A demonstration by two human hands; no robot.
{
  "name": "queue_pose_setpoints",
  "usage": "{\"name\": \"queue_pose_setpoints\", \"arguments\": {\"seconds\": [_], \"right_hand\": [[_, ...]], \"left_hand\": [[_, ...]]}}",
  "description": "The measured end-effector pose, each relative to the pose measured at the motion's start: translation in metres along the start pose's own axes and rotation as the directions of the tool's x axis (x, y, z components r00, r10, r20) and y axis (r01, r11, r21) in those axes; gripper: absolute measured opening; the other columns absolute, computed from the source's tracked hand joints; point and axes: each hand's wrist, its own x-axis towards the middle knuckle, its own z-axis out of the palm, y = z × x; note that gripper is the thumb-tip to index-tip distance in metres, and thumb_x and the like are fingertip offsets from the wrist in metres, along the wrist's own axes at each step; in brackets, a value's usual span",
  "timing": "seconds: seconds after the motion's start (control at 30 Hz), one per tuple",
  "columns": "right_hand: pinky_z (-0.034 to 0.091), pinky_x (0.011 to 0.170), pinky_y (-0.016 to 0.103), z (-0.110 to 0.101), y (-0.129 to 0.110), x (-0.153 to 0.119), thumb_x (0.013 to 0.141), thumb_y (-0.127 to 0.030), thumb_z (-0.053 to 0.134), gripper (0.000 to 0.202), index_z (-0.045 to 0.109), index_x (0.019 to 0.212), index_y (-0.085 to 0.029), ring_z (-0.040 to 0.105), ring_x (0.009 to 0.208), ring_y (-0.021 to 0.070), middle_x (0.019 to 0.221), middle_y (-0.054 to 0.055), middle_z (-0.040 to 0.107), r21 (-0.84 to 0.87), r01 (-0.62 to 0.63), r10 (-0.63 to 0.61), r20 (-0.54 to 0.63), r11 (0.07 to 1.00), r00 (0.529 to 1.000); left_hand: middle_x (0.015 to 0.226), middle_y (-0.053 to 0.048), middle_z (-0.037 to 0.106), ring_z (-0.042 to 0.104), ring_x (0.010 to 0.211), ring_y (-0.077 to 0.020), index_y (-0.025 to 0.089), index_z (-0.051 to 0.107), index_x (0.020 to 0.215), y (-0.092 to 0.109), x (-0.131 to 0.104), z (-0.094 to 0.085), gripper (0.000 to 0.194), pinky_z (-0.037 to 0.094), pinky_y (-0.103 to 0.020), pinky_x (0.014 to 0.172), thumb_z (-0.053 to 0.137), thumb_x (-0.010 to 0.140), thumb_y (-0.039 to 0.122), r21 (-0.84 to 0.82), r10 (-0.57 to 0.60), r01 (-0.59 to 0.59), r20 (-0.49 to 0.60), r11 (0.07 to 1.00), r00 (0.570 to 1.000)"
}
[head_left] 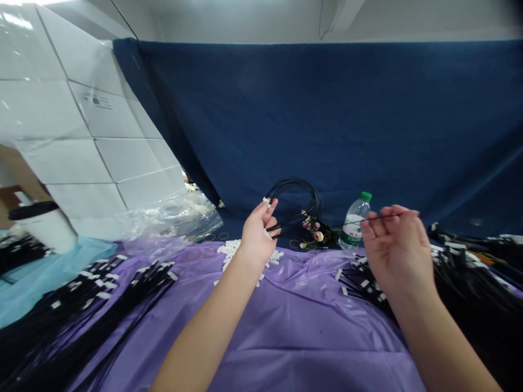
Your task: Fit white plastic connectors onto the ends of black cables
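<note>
A looped bundle of thin black cords with white ends is gripped in my left hand, just above the purple cloth. From the loop a single dark strand runs right, past the bottle, to my right hand. That hand faces palm up, its thumb and forefinger pinched on the strand's end. White flat pieces lie on the cloth behind my left wrist.
Black cord bundles with white tags lie at the left and right of the purple cloth. Behind stand a green-capped bottle, small flowers and a blue curtain. White boxes and a cup are left.
</note>
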Motion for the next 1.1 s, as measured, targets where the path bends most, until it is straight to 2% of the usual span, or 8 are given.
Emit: {"name": "queue_pose_setpoints", "arguments": {"seconds": [0.1,0.17,0.23,0.3,0.43,0.53,0.9,1.1], "right_hand": [[0.052,0.068,0.026,-0.009,-0.018,0.011,0.092,-0.046,0.049,0.025,0.058,0.078,-0.027,0.058,0.061,0.0099,0.064,-0.005,0.051,0.133,-0.022,0.032,-0.074,0.991,0.997],[0.044,0.053,0.023,-0.009,-0.035,0.008,0.092,-0.045,0.049,0.025,0.059,0.077,-0.027,0.046,0.048,0.0074,0.056,-0.006,0.041,0.114,-0.101,0.102,0.001,0.988,0.995],[0.032,0.039,0.022,-0.003,-0.048,-0.003,0.093,-0.047,0.046,0.026,0.061,0.082,-0.028,0.032,0.038,0.0061,0.052,-0.008,0.034,0.094,-0.098,0.094,0.051,0.991,0.994],[0.027,0.036,0.021,0.007,-0.055,-0.019,0.088,-0.040,0.058,0.013,0.065,0.087,-0.029,0.028,0.034,0.0060,0.046,-0.010,0.036,0.039,-0.039,0.035,0.109,0.998,0.993],[0.034,0.041,0.020,0.027,-0.055,-0.046,0.074,-0.029,0.073,0.008,0.071,0.078,-0.021,0.048,0.045,0.0079,0.053,-0.003,0.059,-0.423,0.113,0.002,0.264,0.899,0.965],[0.034,0.043,0.021,0.033,-0.051,-0.053,0.077,-0.028,0.070,0.011,0.072,0.072,-0.019,0.048,0.047,0.0080,0.054,-0.001,0.061,-0.581,0.186,0.007,0.313,0.792,0.950],[0.033,0.045,0.020,0.031,-0.052,-0.049,0.078,-0.026,0.069,0.009,0.074,0.073,-0.021,0.042,0.045,0.0058,0.051,-0.005,0.057,-0.650,0.208,0.003,0.308,0.731,0.951],[0.031,0.044,0.020,0.031,-0.057,-0.048,0.078,-0.030,0.068,0.013,0.074,0.072,-0.020,0.039,0.046,0.0063,0.051,-0.004,0.054,-0.617,0.088,0.127,0.297,0.782,0.946]], "left_hand": [[0.092,0.002,0.068,0.024,0.034,0.0013,0.018,0.050,0.088,-0.003,-0.001,0.002,0.010,0.016,-0.017,0.036,0.059,0.084,0.022,0.061,0.032,-0.033,0.018,0.998,0.999],[0.095,-0.001,0.068,0.028,0.033,0.0013,0.018,0.053,0.093,-0.008,-0.004,0.003,0.014,0.017,-0.018,0.035,0.060,0.083,0.025,0.133,0.093,-0.099,0.046,0.986,0.995],[0.093,-0.003,0.069,0.031,0.032,0.0009,0.018,0.056,0.097,-0.014,-0.006,0.005,0.019,0.019,-0.018,0.034,0.061,0.082,0.027,0.205,0.176,-0.194,0.099,0.959,0.979],[0.087,-0.002,0.068,0.034,0.031,0.0003,0.017,0.057,0.097,-0.020,-0.010,0.007,0.021,0.021,-0.018,0.033,0.064,0.081,0.030,0.258,0.255,-0.291,0.166,0.921,0.953],[0.079,0.001,0.067,0.035,0.030,-0.0003,0.019,0.059,0.097,-0.028,-0.021,0.010,0.025,0.020,-0.018,0.030,0.066,0.079,0.036,0.303,0.299,-0.387,0.300,0.871,0.906],[0.080,0.002,0.067,0.036,0.030,0.0002,0.020,0.060,0.096,-0.030,-0.031,0.013,0.023,0.020,-0.017,0.030,0.065,0.080,0.037,0.308,0.263,-0.391,0.385,0.867,0.885],[0.083,0.001,0.069,0.037,0.030,0.0010,0.022,0.064,0.095,-0.032,-0.044,0.016,0.015,0.020,-0.016,0.030,0.063,0.083,0.032,0.292,0.203,-0.386,0.503,0.875,0.840],[0.085,0.000,0.070,0.036,0.030,0.0011,0.022,0.064,0.095,-0.032,-0.044,0.016,0.015,0.021,-0.016,0.029,0.063,0.083,0.032,0.301,0.192,-0.385,0.514,0.872,0.836]]}}
